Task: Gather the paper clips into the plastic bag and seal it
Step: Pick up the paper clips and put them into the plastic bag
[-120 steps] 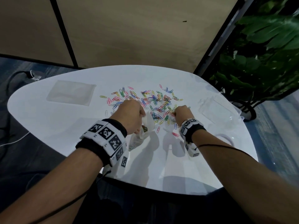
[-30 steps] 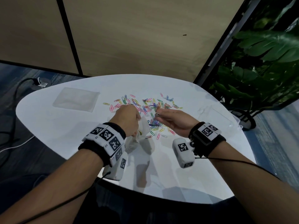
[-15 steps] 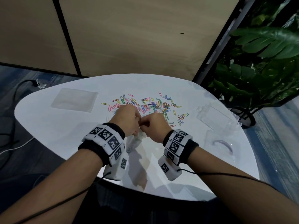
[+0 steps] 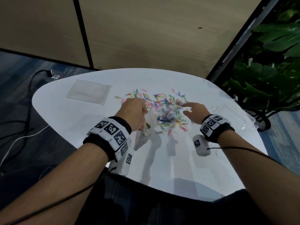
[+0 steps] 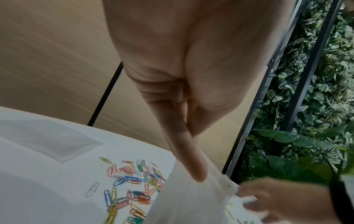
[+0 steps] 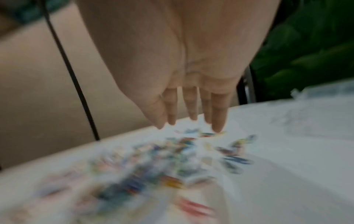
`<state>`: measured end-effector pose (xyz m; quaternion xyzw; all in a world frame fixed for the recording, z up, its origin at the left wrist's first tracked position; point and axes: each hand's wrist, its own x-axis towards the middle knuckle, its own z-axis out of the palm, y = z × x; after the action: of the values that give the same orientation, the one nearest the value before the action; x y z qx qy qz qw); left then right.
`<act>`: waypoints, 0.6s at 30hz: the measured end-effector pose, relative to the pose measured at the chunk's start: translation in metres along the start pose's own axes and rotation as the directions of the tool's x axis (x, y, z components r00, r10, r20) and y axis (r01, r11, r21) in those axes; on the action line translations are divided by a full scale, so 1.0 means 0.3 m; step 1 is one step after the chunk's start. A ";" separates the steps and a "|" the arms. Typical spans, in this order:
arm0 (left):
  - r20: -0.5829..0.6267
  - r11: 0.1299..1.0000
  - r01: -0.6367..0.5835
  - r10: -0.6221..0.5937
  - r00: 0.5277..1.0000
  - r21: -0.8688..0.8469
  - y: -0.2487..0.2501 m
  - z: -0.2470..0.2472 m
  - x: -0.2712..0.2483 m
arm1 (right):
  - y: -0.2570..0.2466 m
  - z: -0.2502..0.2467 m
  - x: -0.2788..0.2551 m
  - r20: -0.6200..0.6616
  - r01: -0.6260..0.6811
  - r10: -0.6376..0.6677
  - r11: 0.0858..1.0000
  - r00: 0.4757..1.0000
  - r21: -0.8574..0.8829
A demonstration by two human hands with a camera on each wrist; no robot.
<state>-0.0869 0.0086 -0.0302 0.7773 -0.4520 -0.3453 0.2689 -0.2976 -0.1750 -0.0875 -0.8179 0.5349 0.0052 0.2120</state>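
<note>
Several coloured paper clips (image 4: 164, 108) lie scattered across the middle of the white table (image 4: 178, 159). My left hand (image 4: 134, 114) pinches the rim of a clear plastic bag (image 4: 144, 132) and holds it above the table, left of the pile; some clips show inside it. In the left wrist view my fingers (image 5: 193, 166) grip the bag (image 5: 191, 201) at its top edge. My right hand (image 4: 193, 111) hovers over the pile's right side with straight fingers and holds nothing. The right wrist view is blurred; its fingertips (image 6: 218, 125) point down at the clips (image 6: 172, 163).
Another flat clear bag (image 4: 88, 92) lies at the table's far left. Clear plastic packaging (image 4: 233, 114) lies near the right edge. A large leafy plant (image 4: 267, 70) stands to the right of the table. Cables (image 4: 24, 135) run over the floor at left.
My right hand has left the bag's mouth and swung right, out over the clip pile, with its fingers spread. The left hand keeps its hold on the bag.
</note>
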 end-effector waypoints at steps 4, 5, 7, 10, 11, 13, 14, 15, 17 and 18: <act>-0.011 0.999 -0.003 0.003 1.000 0.036 -0.044 -0.034 0.003 | 0.178 0.111 0.065 0.137 -0.136 0.168 0.967 0.976 -0.214; -0.018 0.999 0.001 0.000 1.000 0.037 -0.051 -0.044 0.002 | 0.189 0.131 0.070 0.138 -0.140 0.170 0.969 0.976 -0.205; -0.036 0.999 -0.001 0.003 0.999 0.042 -0.064 -0.060 0.003 | 0.175 0.164 0.069 0.107 -0.155 0.179 0.968 0.978 -0.197; -0.053 0.997 -0.017 0.020 0.998 0.070 -0.075 -0.068 0.003 | 0.085 0.213 0.054 0.104 -0.153 0.178 0.966 0.979 -0.210; -0.053 0.997 -0.021 0.025 0.998 0.080 -0.077 -0.068 0.003 | 0.041 0.229 0.044 0.132 -0.132 0.160 0.970 0.978 -0.203; -0.050 0.996 -0.021 0.025 0.998 0.084 -0.077 -0.066 0.001 | -0.038 0.267 0.033 0.165 -0.080 0.111 0.980 0.980 -0.184; -0.048 0.996 -0.019 0.023 0.999 0.085 -0.075 -0.066 -0.001 | -0.070 0.284 0.028 0.169 -0.047 0.079 0.981 0.982 -0.186; -0.048 0.996 -0.017 0.021 0.999 0.087 -0.074 -0.066 -0.002 | -0.092 0.300 0.025 0.160 0.007 0.026 0.980 0.987 -0.200; -0.045 0.996 -0.019 0.023 0.999 0.092 -0.072 -0.066 -0.003 | -0.120 0.312 0.023 0.103 0.094 -0.070 0.965 0.992 -0.246; -0.042 0.995 -0.019 0.023 0.999 0.095 -0.072 -0.066 -0.002 | -0.130 0.311 0.024 0.072 0.120 -0.103 0.948 0.992 -0.294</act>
<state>-0.0605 0.0208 -0.0335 0.7916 -0.4700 -0.3038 0.2452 -0.2400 -0.1353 -0.1609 -0.8690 0.4746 0.0967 0.1010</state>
